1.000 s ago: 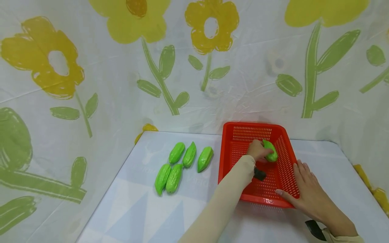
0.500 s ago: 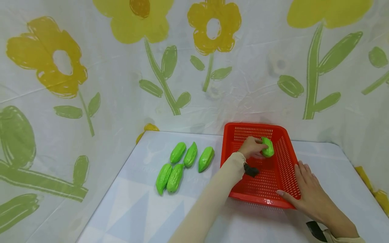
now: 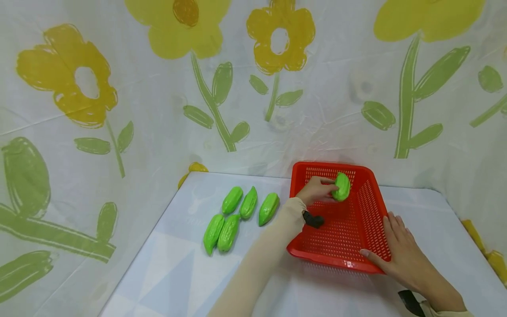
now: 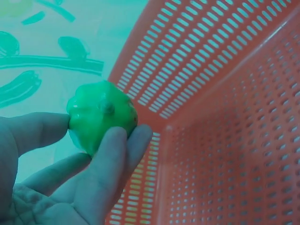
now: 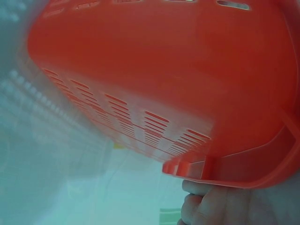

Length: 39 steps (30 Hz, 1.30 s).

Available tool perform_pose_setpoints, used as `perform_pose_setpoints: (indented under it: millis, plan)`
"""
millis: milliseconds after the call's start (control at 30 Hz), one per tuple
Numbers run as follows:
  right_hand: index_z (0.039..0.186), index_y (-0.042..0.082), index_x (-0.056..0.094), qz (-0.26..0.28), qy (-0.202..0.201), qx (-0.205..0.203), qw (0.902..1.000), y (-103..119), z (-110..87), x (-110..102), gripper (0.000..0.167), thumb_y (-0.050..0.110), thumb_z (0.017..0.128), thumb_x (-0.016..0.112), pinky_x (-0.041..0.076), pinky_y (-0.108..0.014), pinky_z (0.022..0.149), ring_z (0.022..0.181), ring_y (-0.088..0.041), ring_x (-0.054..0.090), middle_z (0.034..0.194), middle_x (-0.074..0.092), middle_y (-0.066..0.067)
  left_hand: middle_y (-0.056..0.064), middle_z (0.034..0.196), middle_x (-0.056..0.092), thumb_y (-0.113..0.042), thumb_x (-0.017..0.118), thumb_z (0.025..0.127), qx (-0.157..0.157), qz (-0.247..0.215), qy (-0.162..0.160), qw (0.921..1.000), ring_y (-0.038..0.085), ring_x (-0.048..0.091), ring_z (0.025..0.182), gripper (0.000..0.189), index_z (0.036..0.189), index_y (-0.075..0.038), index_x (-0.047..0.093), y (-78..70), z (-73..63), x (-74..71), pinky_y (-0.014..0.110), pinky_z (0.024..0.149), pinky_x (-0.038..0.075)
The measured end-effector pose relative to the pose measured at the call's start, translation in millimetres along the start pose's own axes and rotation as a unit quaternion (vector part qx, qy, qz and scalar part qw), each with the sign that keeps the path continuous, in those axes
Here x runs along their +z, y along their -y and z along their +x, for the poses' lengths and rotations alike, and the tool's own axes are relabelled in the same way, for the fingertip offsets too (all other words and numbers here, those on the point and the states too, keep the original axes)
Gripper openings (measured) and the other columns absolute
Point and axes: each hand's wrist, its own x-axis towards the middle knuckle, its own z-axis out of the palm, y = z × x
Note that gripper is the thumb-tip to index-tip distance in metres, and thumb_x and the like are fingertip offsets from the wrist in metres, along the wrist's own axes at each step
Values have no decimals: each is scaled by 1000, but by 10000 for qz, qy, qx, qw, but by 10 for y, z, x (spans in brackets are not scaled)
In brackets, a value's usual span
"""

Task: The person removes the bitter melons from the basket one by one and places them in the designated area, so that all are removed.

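A bright green bitter melon (image 3: 342, 187) with a ridged skin is pinched between the thumb and fingers of my left hand (image 3: 317, 190). The hand holds it over the inside of a red perforated plastic basket (image 3: 336, 261), towards the back. In the left wrist view the melon (image 4: 101, 112) appears end-on, with the basket's slotted wall (image 4: 187, 61) beside it. My right hand (image 3: 408, 255) rests against the basket's near right corner, fingers straight along the side and thumb at the rim. From the right wrist, the fingers (image 5: 211, 206) show just below the rim, partly hidden.
Several more bitter melons (image 3: 227, 232) lie on the white and pale blue tabletop (image 3: 166, 273), left of the basket. A white curtain (image 3: 325, 110) printed with yellow flowers hangs behind the table and along its left side.
My left hand has risen and moved left and slightly back, taking the bitter melon with it; the melon now stands more upright. My right hand stays at the basket's corner.
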Motion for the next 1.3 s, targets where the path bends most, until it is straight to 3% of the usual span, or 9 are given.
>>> perform_pose_setpoints:
  millis: [400, 833, 1000, 1300]
  plan:
    - [161, -9, -7, 38, -24, -29, 10000, 31, 9, -9, 127, 68, 89, 63, 4, -79, 120, 156, -54, -11, 168, -5, -37, 24, 121, 74, -7, 67, 99, 135, -210, 62, 9997, 37, 73, 113, 37, 135, 4, 65, -41, -80, -216, 55, 108, 51]
    - [161, -9, -8, -19, -22, 10, 10000, 22, 4, -19, 128, 69, 88, 63, 5, -79, 120, 155, -55, -9, 168, -5, -37, 23, 124, 72, -10, 67, 100, 374, -157, 30, 9992, 35, 74, 112, 41, 138, 4, 62, -136, -340, -407, 50, 105, 55]
    - [160, -10, -6, 16, -39, -31, 10000, 18, -12, -10, 125, 68, 89, 62, 2, -78, 121, 155, -55, -9, 167, -5, -38, 21, 123, 73, -14, 68, 100, 469, 179, -94, 9987, 31, 76, 107, 43, 139, 2, 62, -120, -448, -509, 46, 101, 58]
    - [162, -6, -9, -110, -56, 40, 9999, 15, -6, -3, 131, 70, 85, 65, 10, -81, 118, 155, -56, -8, 168, -7, -35, 19, 120, 75, -19, 71, 99, 386, 319, -517, 9974, 27, 78, 102, 45, 139, -1, 64, -86, -586, -660, 34, 89, 63]
